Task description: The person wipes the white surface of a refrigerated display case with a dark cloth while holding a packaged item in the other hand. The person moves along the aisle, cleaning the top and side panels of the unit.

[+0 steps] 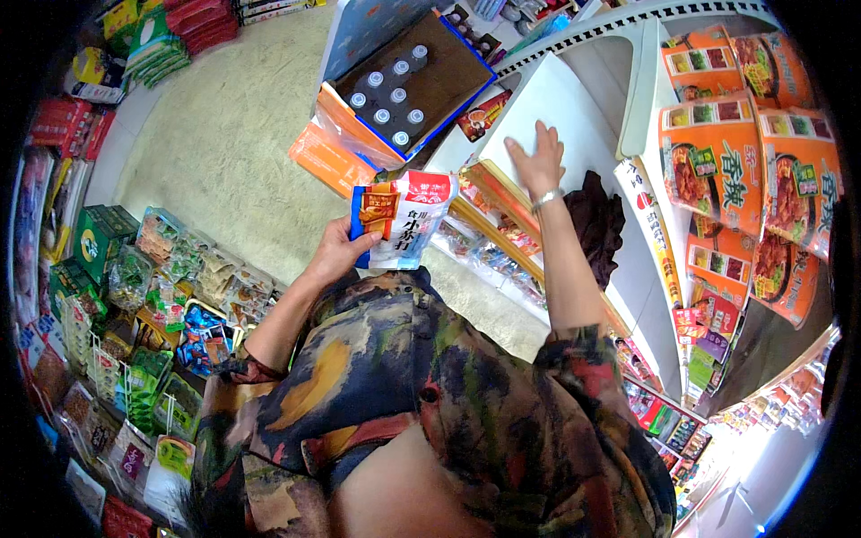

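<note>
My left hand [340, 245] grips the lower left edge of a white, blue and red plastic pouch [405, 222], with the thumb across its front. The pouch bears printed writing and is held in front of my body. To the right, my right hand [539, 158] reaches over a white metal shelf board [548, 101], fingers spread and nothing in them. Whether the fingertips touch the board cannot be told. A crumpled dark brown cloth or bag [595, 225] lies on the board beside my right forearm.
An open carton [397, 101] of dark bottles with white caps stands ahead, near an orange box flap [329, 158]. Orange noodle packs [713, 158] fill the upper right shelf. Packaged snacks [208, 269] in bins line the left, beside a bare concrete floor [222, 134].
</note>
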Motion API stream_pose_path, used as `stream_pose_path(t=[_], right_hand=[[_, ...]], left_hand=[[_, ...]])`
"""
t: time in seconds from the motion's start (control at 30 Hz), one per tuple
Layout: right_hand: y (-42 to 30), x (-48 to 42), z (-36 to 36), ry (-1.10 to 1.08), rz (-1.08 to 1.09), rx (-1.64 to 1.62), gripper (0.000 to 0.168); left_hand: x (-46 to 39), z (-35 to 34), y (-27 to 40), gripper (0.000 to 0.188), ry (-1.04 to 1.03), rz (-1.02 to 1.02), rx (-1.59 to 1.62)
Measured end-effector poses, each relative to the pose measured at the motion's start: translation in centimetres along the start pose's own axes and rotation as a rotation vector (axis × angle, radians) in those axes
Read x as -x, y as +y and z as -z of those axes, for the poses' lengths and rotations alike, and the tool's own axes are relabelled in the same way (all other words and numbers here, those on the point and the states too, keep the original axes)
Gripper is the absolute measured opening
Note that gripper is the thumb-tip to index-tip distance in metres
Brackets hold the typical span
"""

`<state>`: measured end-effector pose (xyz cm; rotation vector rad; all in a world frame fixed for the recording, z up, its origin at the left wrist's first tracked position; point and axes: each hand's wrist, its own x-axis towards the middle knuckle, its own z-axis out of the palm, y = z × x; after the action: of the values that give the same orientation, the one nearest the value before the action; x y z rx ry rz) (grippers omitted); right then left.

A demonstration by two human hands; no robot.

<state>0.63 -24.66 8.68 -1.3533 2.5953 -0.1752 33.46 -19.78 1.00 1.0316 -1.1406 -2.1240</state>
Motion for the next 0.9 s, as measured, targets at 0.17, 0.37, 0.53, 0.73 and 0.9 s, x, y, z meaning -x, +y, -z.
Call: stream_pose_path(t=[0.17,0.37,0.53,0.73,0.9], right_hand=[[1.6,-3.4,1.9,0.013,0.092,-0.096,0.079],[4.5,-0.4,2.5,-0.082,0.404,0.127,0.087],[3.2,-2.0,2.1,0.009,0.264,-0.106,0.086],[4.2,-2.8,4.3,-0.169,0.412,-0.019,0.096],[7.3,0.0,3.6,-0.211,0.535,0.088,0.111]], left_hand=[[-0.1,-1.0,-0.4,0.020,-0.009,-0.020,-0.012],[1.0,-2.3,-0.6,0.020,0.115,-0.034,-0.001],[1.0,-4.5,-2.3,0.020,0.136,-0.045,-0.020],[1.7,-7.2,-2.6,0.021,0.142,-0.069,-0.028],[2.7,-7.1,-4.0,0.021,0.194,-0.070,0.031]])
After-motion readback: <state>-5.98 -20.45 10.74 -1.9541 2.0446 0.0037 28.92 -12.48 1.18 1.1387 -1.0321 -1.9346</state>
